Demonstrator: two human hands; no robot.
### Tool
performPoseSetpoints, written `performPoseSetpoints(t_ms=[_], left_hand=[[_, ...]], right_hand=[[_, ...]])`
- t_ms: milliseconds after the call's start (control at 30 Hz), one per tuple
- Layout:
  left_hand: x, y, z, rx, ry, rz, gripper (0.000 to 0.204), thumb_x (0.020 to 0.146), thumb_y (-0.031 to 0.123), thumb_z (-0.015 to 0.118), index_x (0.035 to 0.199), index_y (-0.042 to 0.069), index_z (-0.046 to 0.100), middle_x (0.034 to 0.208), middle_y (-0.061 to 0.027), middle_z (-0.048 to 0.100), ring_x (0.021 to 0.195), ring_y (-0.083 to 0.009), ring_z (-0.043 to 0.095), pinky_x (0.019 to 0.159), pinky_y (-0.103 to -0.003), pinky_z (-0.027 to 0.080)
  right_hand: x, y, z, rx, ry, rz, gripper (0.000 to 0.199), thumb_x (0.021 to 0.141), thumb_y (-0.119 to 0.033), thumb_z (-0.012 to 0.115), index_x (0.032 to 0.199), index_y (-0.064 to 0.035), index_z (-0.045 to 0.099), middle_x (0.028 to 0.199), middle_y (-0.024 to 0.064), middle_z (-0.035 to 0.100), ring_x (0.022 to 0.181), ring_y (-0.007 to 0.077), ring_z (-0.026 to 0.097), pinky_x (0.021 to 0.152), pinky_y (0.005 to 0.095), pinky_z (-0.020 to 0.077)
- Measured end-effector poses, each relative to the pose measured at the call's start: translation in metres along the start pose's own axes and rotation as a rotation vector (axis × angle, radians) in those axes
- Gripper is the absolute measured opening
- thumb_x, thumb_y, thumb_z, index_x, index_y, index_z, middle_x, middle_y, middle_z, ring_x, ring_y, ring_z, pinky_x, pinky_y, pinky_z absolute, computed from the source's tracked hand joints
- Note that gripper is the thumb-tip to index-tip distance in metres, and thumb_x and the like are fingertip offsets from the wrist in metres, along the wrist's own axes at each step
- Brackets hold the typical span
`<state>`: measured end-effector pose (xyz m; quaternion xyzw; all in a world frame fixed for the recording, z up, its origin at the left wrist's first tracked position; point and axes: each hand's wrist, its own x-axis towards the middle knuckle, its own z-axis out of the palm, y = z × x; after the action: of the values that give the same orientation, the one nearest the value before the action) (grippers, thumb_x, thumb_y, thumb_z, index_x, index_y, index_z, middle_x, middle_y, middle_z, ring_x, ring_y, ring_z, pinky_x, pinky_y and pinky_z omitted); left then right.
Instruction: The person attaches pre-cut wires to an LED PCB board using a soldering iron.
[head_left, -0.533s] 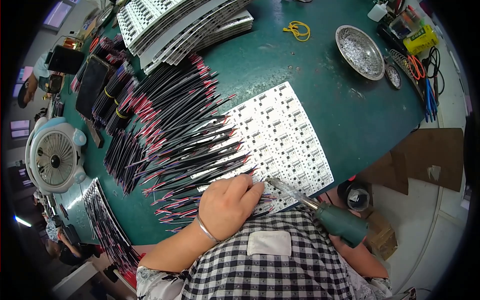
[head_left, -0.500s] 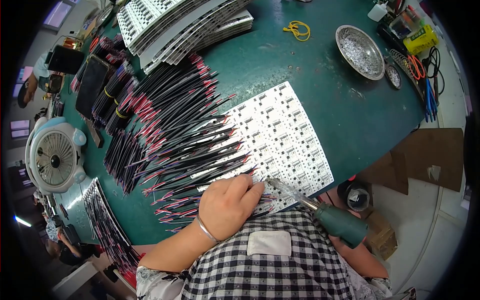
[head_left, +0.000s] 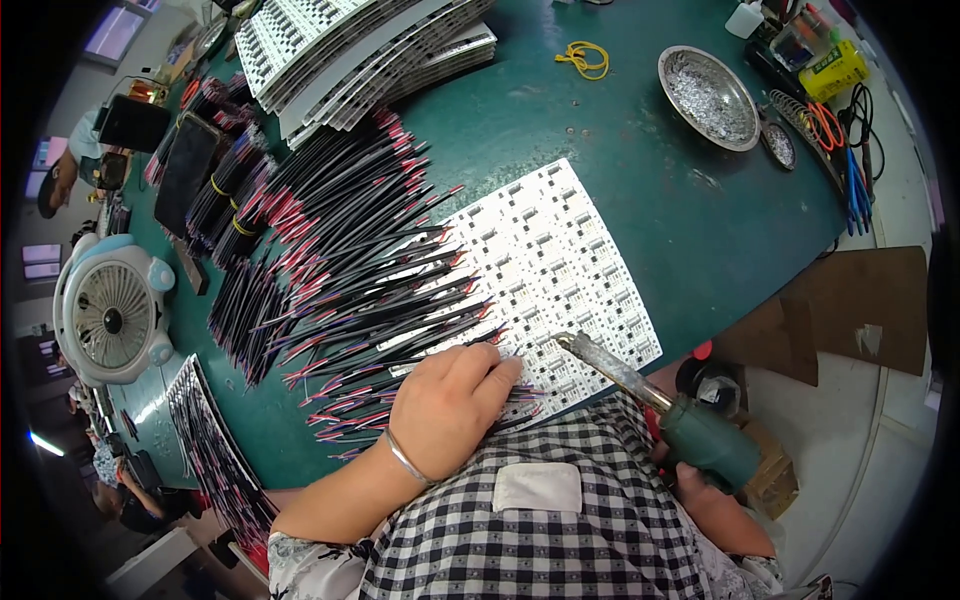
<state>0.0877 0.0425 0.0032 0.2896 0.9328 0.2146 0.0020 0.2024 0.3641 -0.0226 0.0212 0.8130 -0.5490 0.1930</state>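
Our right hand (head_left: pixel 690 484) grips the soldering iron (head_left: pixel 712 440) by its green handle, out past the desk's near edge. Our left hand (head_left: pixel 448 400) curls over the wires (head_left: pixel 400 300), thumb and forefinger close together; we can't tell if it pinches one. The iron looks fairly light and rigid; hold by the handle only, assume a hot tip.

The white circuit board (head_left: pixel 570 280) lies flat at the desk's (head_left: pixel 690 240) near edge, iron tip above it, contact unclear. Likely light, stiffish, fragile on top; we'd take it by its bare right edge. Wires overlap its left side: probably soft, springy, slippery in bunches, so pinch near the ends.

Containers: dark round one (head_left: pixel 690 378) beyond the near edge, contents unclear. Toward the desk's right edge, metal bowl (head_left: pixel 743 136) with silvery bits; small dish (head_left: pixel 793 165) beside it, similar bits. Farther, clear container (head_left: pixel 800 45), contents unreadable; white bottle (head_left: pixel 744 20), shut or not, can't tell.
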Motion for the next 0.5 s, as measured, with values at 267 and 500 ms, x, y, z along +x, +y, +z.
performPoseSetpoints(t_ms=[267, 500], left_hand=[[-0.012, 0.01, -0.013, 0.108, 0.075, 0.074, 0.028, 0.076, 0.014, 0.064, 0.103, 0.008, 0.064, 0.087, -0.0043, 0.056, 0.069, -0.0195, 0.059, 0.056, -0.034, 0.046], [-0.008, 0.009, 0.001, -0.001, -0.004, -0.062, 0.039, 0.063, 0.012, 0.076, 0.097, 0.01, 0.057, 0.076, -0.0042, 0.054, 0.064, -0.0244, 0.059, 0.053, -0.034, 0.046]], right_hand=[[0.014, -0.013, -0.001, -0.195, 0.114, -0.358, 0.025, 0.077, -0.008, 0.068, 0.101, -0.003, 0.068, 0.1, 0.0113, 0.069, 0.087, 0.0294, 0.066, 0.08, 0.039, 0.0488], [0.006, -0.004, -0.001, -0.171, 0.038, -0.353, 0.028, 0.076, -0.008, 0.069, 0.104, -0.0029, 0.067, 0.1, 0.012, 0.068, 0.091, 0.0305, 0.066, 0.08, 0.0392, 0.0498]])
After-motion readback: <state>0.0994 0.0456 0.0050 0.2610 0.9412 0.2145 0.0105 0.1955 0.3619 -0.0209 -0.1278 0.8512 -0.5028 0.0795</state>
